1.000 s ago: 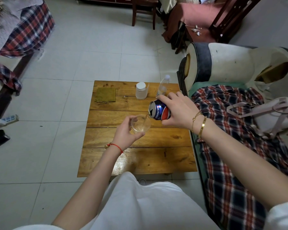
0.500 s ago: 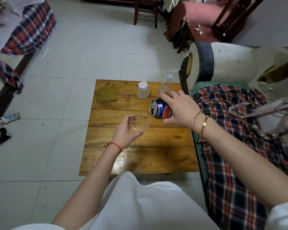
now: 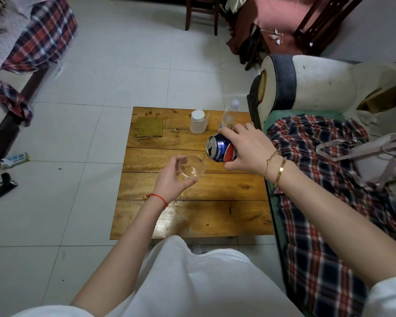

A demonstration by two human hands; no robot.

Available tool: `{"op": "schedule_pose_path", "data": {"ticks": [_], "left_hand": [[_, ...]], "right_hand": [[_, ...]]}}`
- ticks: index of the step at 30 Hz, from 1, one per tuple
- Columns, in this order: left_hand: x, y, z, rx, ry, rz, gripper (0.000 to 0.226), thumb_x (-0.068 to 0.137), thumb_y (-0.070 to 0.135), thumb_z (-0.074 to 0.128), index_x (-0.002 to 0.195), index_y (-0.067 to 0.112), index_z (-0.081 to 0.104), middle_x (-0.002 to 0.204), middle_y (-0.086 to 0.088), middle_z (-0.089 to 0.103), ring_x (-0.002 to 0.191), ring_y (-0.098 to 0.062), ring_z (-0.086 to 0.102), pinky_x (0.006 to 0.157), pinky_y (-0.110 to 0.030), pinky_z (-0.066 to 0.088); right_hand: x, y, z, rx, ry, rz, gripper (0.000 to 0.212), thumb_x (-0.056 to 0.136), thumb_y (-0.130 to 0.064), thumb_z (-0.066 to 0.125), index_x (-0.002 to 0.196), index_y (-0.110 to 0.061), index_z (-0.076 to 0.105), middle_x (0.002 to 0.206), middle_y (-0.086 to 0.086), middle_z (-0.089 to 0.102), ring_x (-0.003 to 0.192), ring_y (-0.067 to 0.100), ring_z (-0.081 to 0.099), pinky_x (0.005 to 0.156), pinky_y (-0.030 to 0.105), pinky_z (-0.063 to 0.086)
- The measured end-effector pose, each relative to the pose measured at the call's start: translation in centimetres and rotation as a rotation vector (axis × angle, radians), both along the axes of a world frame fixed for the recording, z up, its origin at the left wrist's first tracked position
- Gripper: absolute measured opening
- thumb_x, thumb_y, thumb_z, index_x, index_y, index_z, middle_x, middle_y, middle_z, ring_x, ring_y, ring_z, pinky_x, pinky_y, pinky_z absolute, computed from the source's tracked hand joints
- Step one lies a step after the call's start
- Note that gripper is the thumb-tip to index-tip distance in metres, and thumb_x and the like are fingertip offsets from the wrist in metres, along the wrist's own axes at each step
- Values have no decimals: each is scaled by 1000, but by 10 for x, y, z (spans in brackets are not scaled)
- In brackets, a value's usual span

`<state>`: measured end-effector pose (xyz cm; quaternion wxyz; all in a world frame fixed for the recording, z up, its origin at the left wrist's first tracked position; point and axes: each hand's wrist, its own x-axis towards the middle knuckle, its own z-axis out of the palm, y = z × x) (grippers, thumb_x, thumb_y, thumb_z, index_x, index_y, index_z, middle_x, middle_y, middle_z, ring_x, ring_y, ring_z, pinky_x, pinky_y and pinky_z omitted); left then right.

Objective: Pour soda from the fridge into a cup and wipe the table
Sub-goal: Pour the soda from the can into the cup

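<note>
Soda can (image 3: 222,148), blue with a red patch, tipped almost on its side, open top facing the cup. Right hand (image 3: 245,150) wraps it from above and behind, fingers over the top of the body, thumb under it; grip firm. The can's mouth sits just beside and slightly above the cup's rim. No stream can be made out between the two.

Clear cup (image 3: 191,167) held in the left hand (image 3: 173,179), fingers curled round its wall and base, tilted a little toward the can. A small amount of pale liquid with bubbles lies at its bottom. Both hands are held up over the middle of the wooden table (image 3: 215,209), neither object resting on it.

Beyond the right hand's knuckles, at the table's far edge: a clear plastic bottle (image 3: 229,116) with a white cap, partly hidden by the fingers. Just left of it, a translucent jar (image 3: 198,122) with a white lid. Further left, beyond the cup hand, a flat olive-green cloth (image 3: 148,127) lies on the far left corner.

Red string bracelet (image 3: 157,197) on the left wrist; gold bracelets (image 3: 277,168) on the right. Below the left wrist, the near table board shows a wet-looking sheen.

Right of the can hand, a sofa with a plaid blanket (image 3: 318,170) and a pale bag (image 3: 380,159).
</note>
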<state>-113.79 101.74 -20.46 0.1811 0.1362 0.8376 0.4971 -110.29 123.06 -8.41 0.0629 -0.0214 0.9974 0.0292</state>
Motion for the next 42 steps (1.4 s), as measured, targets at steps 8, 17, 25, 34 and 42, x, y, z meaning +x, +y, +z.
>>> {"op": "schedule_pose_path", "data": {"ticks": [8,17,25,34,42], "left_hand": [[-3,2,-2,-2,-4,1,74,71,27,87,133,17,48,134,1,58,121,-13,55,104,-31,48],[-6,5,-2,1,-6,-3,73,72,27,86,133,17,47,134,1,58,122,-13,55,103,-29,47],[-6,7,-2,3,4,-2,74,71,27,87,132,18,48,133,2,58,122,-12,55,103,-30,48],[-5,11,-2,-1,20,-8,72,71,26,87,131,16,48,133,2,58,121,-12,55,100,-25,47],[-4,11,-1,10,14,-3,71,71,25,87,131,18,49,131,2,59,119,-11,56,99,-26,47]], "right_hand": [[-3,-1,-3,-9,5,0,81,71,-53,69,140,-28,34,121,8,54,107,26,48,85,37,48],[-4,1,-5,-8,-10,0,81,71,-54,69,140,-28,33,123,8,53,108,26,48,87,38,48],[-3,2,-4,-5,-22,4,79,73,-52,69,140,-28,33,121,8,52,108,25,47,88,36,46],[-2,6,-1,-6,-26,-1,82,73,-52,69,142,-29,31,123,8,52,111,26,47,89,37,46],[0,9,0,-12,-15,-21,81,73,-52,69,141,-29,33,123,8,53,110,26,47,88,37,47]]}}
